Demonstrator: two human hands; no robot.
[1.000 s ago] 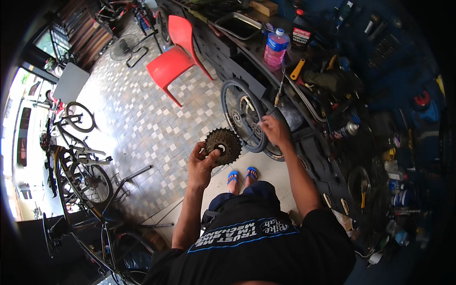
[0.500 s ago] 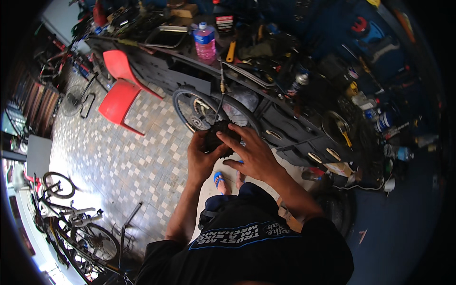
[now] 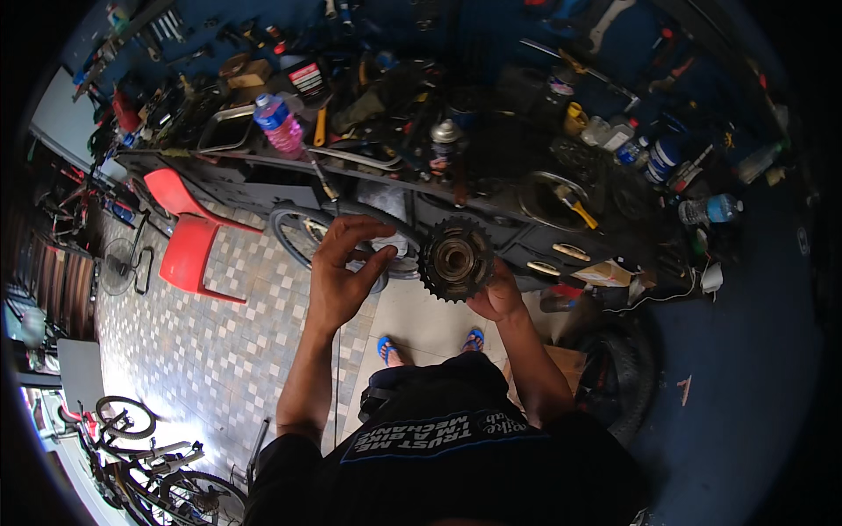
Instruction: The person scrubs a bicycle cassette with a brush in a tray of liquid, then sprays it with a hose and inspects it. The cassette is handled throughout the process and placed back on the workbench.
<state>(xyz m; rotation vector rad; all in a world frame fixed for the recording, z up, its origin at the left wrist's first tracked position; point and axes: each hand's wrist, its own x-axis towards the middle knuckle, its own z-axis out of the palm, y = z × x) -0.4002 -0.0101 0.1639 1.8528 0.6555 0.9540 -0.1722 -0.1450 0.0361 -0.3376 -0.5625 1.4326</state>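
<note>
My right hand [image 3: 500,295] grips a dark, toothed bicycle freewheel [image 3: 441,272] by its right side. Its round bore faces up toward me, and the sprocket hides most of the fingers behind it. To the left of it, apart from the freewheel, is my left hand [image 3: 340,267]. The fingers there are bent and the thumb stands off from them, with nothing visible between. Beyond the hands, a bicycle wheel [image 3: 291,235] leans against the front of the dark workbench [image 3: 250,174].
The bench carries a bottle of pink liquid [image 3: 279,125], a spray can [image 3: 445,140], a metal tray [image 3: 230,128] and a yellow-handled brush [image 3: 581,210]. A red chair [image 3: 189,254] is at left. Bicycles [image 3: 145,460] stand lower left; tyres [image 3: 633,377] and a cardboard box [image 3: 564,366] lie at right.
My left hand has let go of the freewheel and moved off to the left. My right hand has carried the freewheel rightward and turned its bore into sight. The view has swung right.
</note>
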